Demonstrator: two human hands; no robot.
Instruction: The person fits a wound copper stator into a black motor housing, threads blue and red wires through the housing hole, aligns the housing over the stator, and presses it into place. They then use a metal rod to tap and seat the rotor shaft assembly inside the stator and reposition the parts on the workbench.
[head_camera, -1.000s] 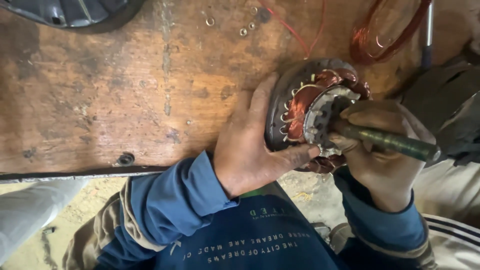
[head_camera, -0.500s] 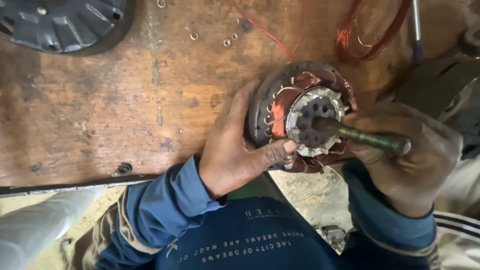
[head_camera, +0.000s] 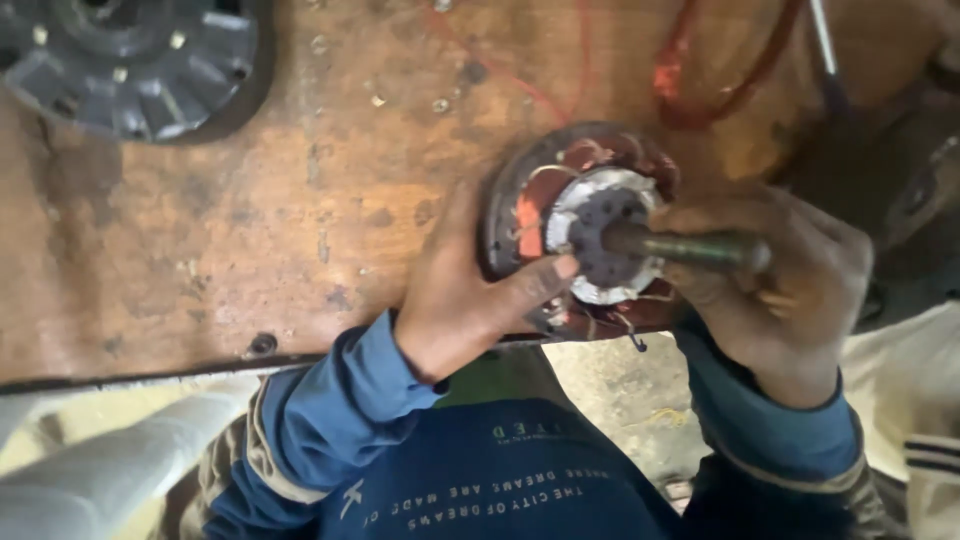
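Wooden table, dark round cover at 10 o'clock. Motor winding at table's near edge, 3 o'clock of centre; left hand clasped on its rim, thumb across face. Right hand closed around metal shaft in winding's hub.

Black finned cover at 10 o'clock cut by top edge. Stator's lower rim hidden behind left hand. Washers too small to tell.

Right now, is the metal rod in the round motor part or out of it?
In. The rod has its tip in the motor part's middle hole.
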